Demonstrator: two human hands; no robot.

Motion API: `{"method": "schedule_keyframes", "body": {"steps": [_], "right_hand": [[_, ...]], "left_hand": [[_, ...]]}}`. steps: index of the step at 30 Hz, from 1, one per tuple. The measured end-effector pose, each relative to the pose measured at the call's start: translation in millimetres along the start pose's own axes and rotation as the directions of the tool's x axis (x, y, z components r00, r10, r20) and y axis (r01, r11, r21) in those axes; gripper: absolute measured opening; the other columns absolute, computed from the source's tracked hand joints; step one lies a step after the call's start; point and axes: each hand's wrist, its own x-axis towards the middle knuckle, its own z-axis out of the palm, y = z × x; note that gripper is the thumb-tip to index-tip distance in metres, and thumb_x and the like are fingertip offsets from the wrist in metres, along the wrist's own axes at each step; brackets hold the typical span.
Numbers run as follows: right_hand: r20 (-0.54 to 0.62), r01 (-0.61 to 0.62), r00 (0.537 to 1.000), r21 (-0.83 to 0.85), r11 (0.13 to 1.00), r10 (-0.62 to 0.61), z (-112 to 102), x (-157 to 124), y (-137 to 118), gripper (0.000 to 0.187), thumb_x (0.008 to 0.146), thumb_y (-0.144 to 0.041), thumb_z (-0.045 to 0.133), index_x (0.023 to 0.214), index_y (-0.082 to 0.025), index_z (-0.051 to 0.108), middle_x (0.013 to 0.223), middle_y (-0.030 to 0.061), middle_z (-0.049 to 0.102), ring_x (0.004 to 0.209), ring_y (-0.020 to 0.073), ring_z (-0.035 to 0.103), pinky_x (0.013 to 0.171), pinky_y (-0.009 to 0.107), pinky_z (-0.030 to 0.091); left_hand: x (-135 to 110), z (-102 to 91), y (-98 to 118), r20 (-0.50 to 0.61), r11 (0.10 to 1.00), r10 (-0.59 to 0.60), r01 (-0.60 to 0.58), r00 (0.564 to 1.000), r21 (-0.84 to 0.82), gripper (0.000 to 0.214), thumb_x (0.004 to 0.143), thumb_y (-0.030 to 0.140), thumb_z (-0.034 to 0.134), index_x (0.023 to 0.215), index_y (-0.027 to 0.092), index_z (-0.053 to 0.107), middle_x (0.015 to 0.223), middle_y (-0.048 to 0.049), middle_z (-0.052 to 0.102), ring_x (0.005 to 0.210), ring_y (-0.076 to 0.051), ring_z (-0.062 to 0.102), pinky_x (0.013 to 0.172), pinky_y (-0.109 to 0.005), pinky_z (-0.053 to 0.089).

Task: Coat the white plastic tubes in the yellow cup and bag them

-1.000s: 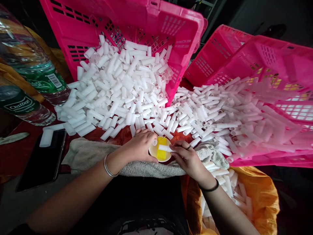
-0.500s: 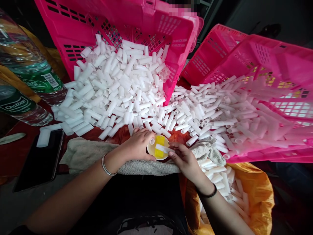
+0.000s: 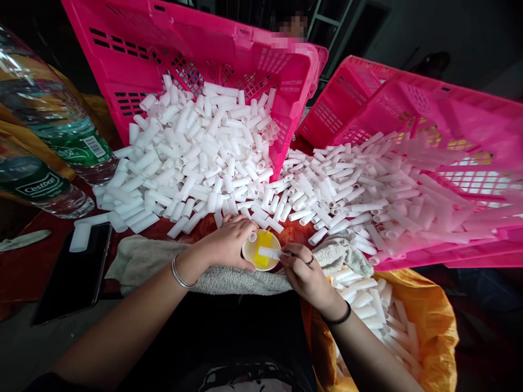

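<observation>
In the head view, the left hand (image 3: 231,242) curls at the nine o'clock side of a small dish (image 3: 247,252). Its fingers are bent around a short tube (image 3: 253,237), with just the round end poking out, and the thumb rests by the dish rim, maybe to keep it from sliding. The right hand (image 3: 300,265) pinches the near end of a white tube (image 3: 267,252) between thumb and finger. That grip seems picked so the other end is free to reach over the yellow pad (image 3: 263,244) in the dish. I cannot tell if the tube touches the pad.

A towel (image 3: 143,261) lies under the wrists, maybe as a soft rest. Two pink crates (image 3: 261,43) (image 3: 408,92) lean at eleven and two o'clock from the dish, and tubes spill out of them, likely so they are easy to grab. An orange bag (image 3: 443,310) with more tubes sits at four o'clock.

The white tube points to nine o'clock from the right fingertips, touching them. From the left hand, it lies at three o'clock, just beside it.
</observation>
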Motion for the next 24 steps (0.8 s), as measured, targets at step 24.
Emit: {"method": "schedule_keyframes", "body": {"steps": [24], "right_hand": [[0.272,-0.565,0.823,0.496,0.66,0.499,-40.4,51.8,-68.4,0.034,0.089,-0.052,0.064,0.093,-0.018,0.064,0.076,0.0015,0.063,0.061,0.0119,0.056,0.055,0.025,0.048]], "left_hand": [[-26.5,-31.8,63.8,-0.241,0.954,0.18,-0.109,0.954,0.28,0.022,0.1,0.02,0.045,0.117,0.011,0.055,0.096,-0.0103,0.067,0.086,-0.023,0.066,0.076,-0.038,0.059]]}}
